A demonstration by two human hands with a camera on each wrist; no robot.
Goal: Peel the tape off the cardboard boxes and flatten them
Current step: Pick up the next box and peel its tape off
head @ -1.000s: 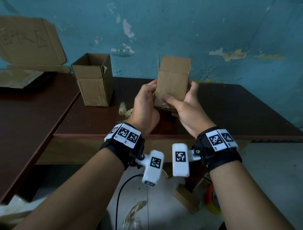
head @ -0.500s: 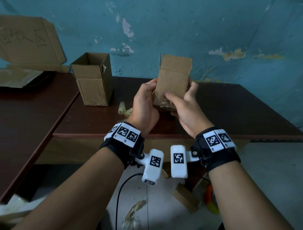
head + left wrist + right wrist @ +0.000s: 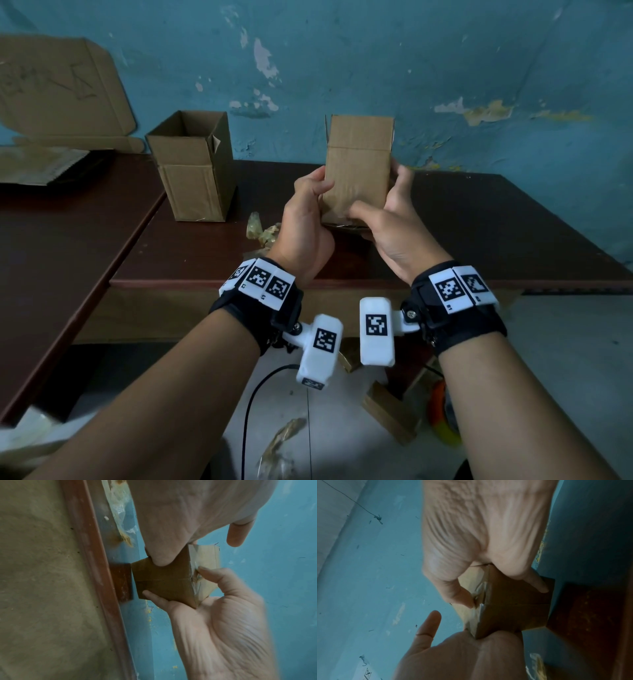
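I hold a small brown cardboard box (image 3: pixel 358 171) upright above the table, its top flap up. My left hand (image 3: pixel 308 212) grips its lower left side, thumb (image 3: pixel 163 559) pressed on the bottom panel. My right hand (image 3: pixel 387 222) grips the lower right side, with fingers behind and under the box (image 3: pixel 513 608). Its thumb (image 3: pixel 462 597) is bent onto the wrinkled clear tape (image 3: pixel 479 601) at the bottom edge; the same tape (image 3: pixel 195 566) shows in the left wrist view. A second, open box (image 3: pixel 193 168) stands on the table to the left.
Crumpled tape scraps (image 3: pixel 260 229) lie on the dark brown table (image 3: pixel 479 222) beside my left hand. Flattened cardboard (image 3: pixel 58 92) leans on the blue wall at back left, above a second table (image 3: pixel 68 246). Cardboard bits and tape scraps lie on the floor (image 3: pixel 390 411).
The box has tipped from a slight lean to nearly straight upright. My right thumb has curled in more tightly at the box's lower front edge. Both hands keep their hold.
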